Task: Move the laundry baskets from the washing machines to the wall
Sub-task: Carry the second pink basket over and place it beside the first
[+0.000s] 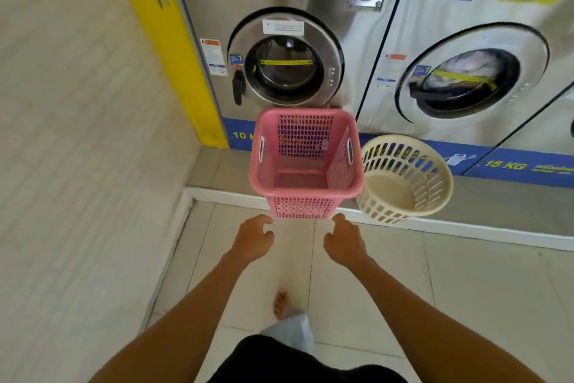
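A pink square laundry basket stands empty on the raised step before the left washing machine. Beside it on the right, touching its corner, sits a cream round basket, also empty, below the right washing machine. My left hand and my right hand are stretched out just short of the pink basket's near side. Both hands have the fingers spread and hold nothing. The white tiled wall runs along the left.
A yellow panel stands between the wall and the left machine. The step has a white edge running across the floor. My bare foot is on the pale floor tiles below my hands. The right machine holds laundry behind its door.
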`<control>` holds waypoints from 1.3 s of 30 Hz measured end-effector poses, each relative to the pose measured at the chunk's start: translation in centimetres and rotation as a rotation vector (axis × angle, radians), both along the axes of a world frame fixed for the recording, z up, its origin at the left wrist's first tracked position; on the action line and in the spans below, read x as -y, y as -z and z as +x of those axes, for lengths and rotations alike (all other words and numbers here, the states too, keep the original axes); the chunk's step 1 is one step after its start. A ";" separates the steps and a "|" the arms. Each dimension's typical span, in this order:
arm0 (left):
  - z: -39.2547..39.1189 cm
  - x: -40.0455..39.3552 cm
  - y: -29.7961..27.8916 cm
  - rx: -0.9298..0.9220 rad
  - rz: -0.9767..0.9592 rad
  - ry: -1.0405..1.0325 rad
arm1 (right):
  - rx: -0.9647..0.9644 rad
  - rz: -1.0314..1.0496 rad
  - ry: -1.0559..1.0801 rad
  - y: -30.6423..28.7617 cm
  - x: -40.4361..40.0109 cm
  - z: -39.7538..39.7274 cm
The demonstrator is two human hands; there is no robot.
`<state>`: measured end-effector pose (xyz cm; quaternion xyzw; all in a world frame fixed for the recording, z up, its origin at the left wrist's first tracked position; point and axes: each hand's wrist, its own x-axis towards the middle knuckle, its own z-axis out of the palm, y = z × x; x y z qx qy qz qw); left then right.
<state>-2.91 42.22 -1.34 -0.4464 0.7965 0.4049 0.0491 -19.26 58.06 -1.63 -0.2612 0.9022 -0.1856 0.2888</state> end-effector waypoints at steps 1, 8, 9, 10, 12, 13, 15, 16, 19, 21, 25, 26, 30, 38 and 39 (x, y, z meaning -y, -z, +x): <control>-1.1 1.4 0.0 0.010 0.009 -0.001 | 0.008 0.001 0.003 0.2 1.3 -1.1; -7.0 9.0 -0.3 0.014 -0.004 0.021 | 0.016 -0.069 0.048 0.3 8.2 -7.0; -7.7 9.9 -0.2 0.007 -0.017 0.025 | 0.011 -0.083 0.059 0.3 9.0 -7.7; -8.4 10.7 0.0 -0.001 -0.031 0.034 | 0.005 -0.091 0.066 0.4 9.6 -8.4; -9.6 12.0 0.5 0.000 -0.041 0.046 | -0.005 -0.107 0.067 0.8 10.5 -9.7; -10.2 12.5 0.7 0.011 -0.041 0.043 | -0.004 -0.109 0.071 0.9 10.9 -10.4; -11.3 13.8 1.3 0.023 -0.041 0.034 | 0.005 -0.091 0.100 1.3 11.5 -12.0; -11.8 14.4 1.5 0.027 -0.040 0.037 | 0.005 -0.077 0.120 1.6 11.8 -12.9; -13.5 16.5 2.3 0.046 -0.043 0.058 | 0.008 -0.020 0.159 2.7 12.8 -16.1; -14.7 17.7 3.1 0.062 -0.042 0.061 | 0.016 -0.012 0.184 3.1 13.6 -18.3; -17.1 19.8 5.5 0.140 -0.008 0.006 | 0.021 0.044 0.223 4.9 15.7 -22.2; -17.8 20.2 6.2 0.152 -0.004 -0.008 | 0.021 0.057 0.237 5.6 16.2 -23.2; -20.5 21.3 9.2 0.243 -0.033 -0.104 | -0.047 0.123 0.188 8.7 17.8 -26.7; -24.7 24.3 13.7 0.231 -0.155 -0.355 | -0.081 0.101 0.228 14.0 19.9 -31.2; -25.0 24.6 14.1 0.268 -0.122 -0.397 | -0.088 0.095 0.224 14.4 19.8 -31.5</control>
